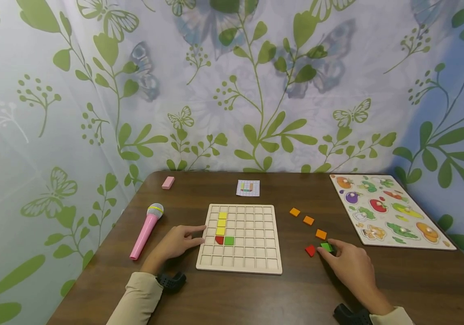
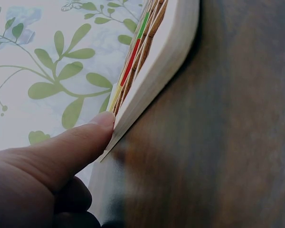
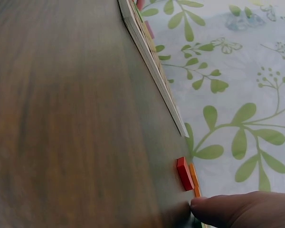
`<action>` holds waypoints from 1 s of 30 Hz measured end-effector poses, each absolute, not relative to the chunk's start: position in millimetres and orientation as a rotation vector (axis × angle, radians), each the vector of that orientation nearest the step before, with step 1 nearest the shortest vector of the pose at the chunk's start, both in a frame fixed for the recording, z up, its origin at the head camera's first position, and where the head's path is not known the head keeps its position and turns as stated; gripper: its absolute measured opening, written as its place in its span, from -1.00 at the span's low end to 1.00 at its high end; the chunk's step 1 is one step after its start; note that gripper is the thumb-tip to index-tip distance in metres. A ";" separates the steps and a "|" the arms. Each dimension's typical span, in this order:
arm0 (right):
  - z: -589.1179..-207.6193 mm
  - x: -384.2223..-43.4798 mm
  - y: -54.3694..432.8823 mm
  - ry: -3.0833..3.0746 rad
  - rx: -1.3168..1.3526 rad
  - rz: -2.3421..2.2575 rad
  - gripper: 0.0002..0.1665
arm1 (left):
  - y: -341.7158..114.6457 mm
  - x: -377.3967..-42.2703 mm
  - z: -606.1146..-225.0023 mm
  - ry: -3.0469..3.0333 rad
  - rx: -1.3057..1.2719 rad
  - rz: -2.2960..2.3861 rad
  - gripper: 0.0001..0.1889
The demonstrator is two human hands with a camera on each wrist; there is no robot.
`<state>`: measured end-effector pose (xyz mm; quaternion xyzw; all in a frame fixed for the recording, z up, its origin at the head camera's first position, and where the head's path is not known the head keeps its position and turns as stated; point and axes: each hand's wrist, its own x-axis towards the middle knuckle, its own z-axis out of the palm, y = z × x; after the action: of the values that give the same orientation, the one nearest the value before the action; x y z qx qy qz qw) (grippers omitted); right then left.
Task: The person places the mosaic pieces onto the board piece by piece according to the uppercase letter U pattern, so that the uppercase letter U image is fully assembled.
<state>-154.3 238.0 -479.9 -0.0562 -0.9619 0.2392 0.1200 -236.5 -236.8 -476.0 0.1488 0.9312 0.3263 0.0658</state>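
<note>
A square wooden grid board [image 1: 252, 262] lies in the middle of the table. On its left side sit a column of three yellow tiles [image 1: 221, 223], a red quarter-round tile [image 1: 219, 240] and a green tile [image 1: 229, 241]. My left hand [image 1: 175, 243] touches the board's left edge with extended fingers; in the left wrist view the thumb [image 2: 80, 142] rests against that edge. To the right of the board, my right hand [image 1: 351, 266] pinches a green square tile [image 1: 327, 247] between thumb and forefinger. Close by lies a red tile [image 1: 310, 250], also in the right wrist view [image 3: 184, 173].
Three orange tiles [image 1: 308, 220] lie loose right of the board. Behind it is a small pattern card [image 1: 248, 188]. A pink toy microphone [image 1: 146, 230] and a pink block [image 1: 168, 183] are at left, a vegetable peg puzzle [image 1: 382, 225] at far right. A patterned curtain [image 1: 256, 90] hangs behind the table.
</note>
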 end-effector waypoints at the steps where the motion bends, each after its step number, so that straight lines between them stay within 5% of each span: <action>1: -479.8 -154.5 238.2 -2.811 -0.161 0.703 -0.29 | -236.9 -236.6 -476.1 2.809 0.450 0.984 -0.51; 30: -476.7 -154.7 245.2 -2.898 -0.034 0.717 -0.43 | -236.0 -236.0 -474.3 2.813 0.447 0.973 -0.51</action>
<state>-154.7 245.2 -476.7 -0.0114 -0.9677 0.2393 0.0781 -236.0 -236.0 -474.3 0.1481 0.9325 0.3226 0.0658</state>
